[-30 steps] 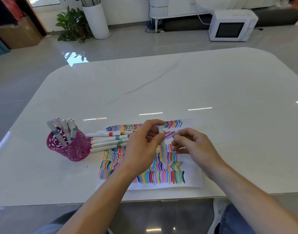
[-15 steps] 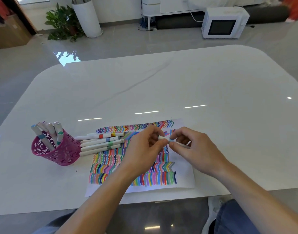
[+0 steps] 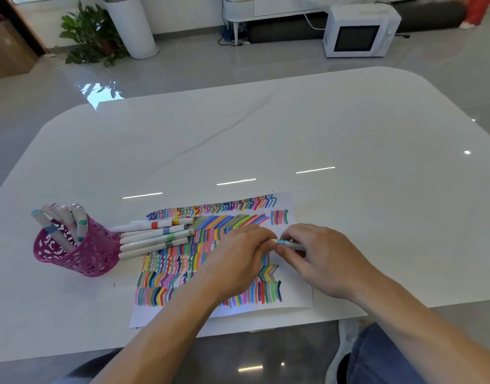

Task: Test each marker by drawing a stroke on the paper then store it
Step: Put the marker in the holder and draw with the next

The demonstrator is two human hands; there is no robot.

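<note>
A glossy white table (image 3: 349,162) stands in a bright room with a grey tiled floor, where a microwave (image 3: 360,31) sits on the ground beside a potted plant (image 3: 91,34).

Over the middle of the paper (image 3: 298,286), both hands meet on one marker (image 3: 287,243), held level just above the sheet. The right hand (image 3: 324,259) has its fingers curled round the barrel. The left hand (image 3: 238,261) pinches the end next to the blue band. Whether the cap is going on or coming off cannot be told, as the fingers hide the tip.

The marker looks light, stiff and smooth, so it should handle easily but could roll or slip if held loosely. The best hold is probably mid-barrel with one hand and a firm pinch on the cap with the other, pulling straight along its length. The paper is thin and could slide on the shiny top, so it may need a steadying touch.

The sheet is almost filled with coloured strokes. At its far left corner lies a row of loose markers (image 3: 155,234), partly on the paper. Just beyond them, a pink cup (image 3: 80,250) holds several stored markers (image 3: 66,217) leaning together.
</note>
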